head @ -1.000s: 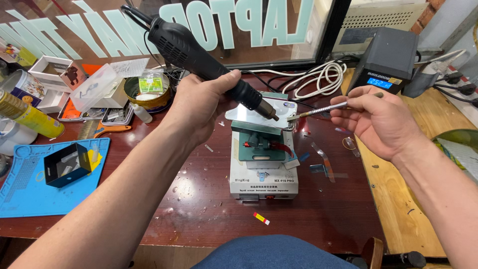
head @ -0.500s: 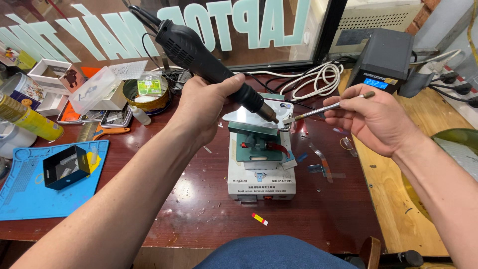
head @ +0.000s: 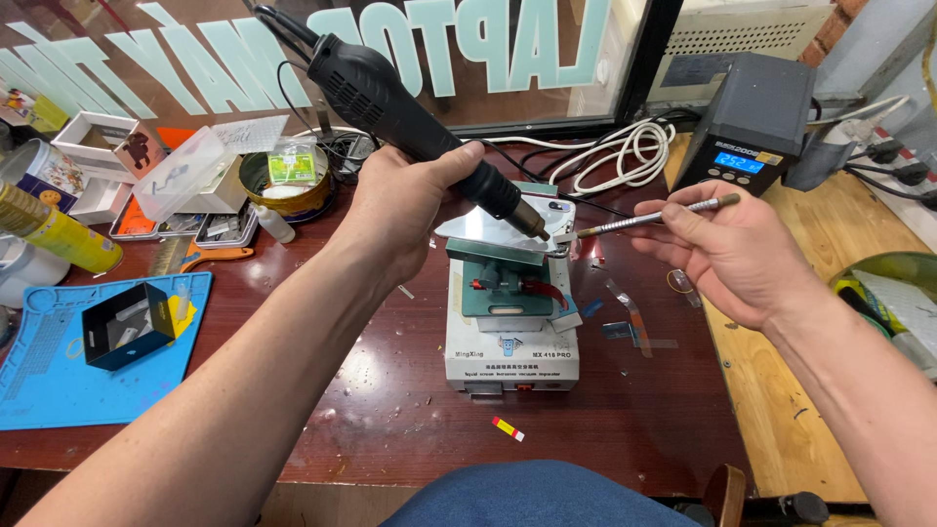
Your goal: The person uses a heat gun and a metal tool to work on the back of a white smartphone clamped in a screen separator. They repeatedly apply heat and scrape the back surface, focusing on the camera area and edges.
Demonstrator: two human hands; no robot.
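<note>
Matt black plastic hot-air gun (head: 390,98), slim brushed-metal tweezers (head: 654,217), shiny metal plate (head: 488,229), on a glossy dark wooden table (head: 390,390).

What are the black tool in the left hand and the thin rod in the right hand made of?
The hot-air tool: seemingly matte black plastic, with a vented body and a metal nozzle. The thin rod: probably metal, grey with a dull shine.

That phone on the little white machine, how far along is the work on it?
Done: the phone sits clamped on the white heating machine. In hand: the left hand aims a hot-air gun at its edge; the right hand brings tweezers there. Left: nothing looks lifted off yet.
</note>
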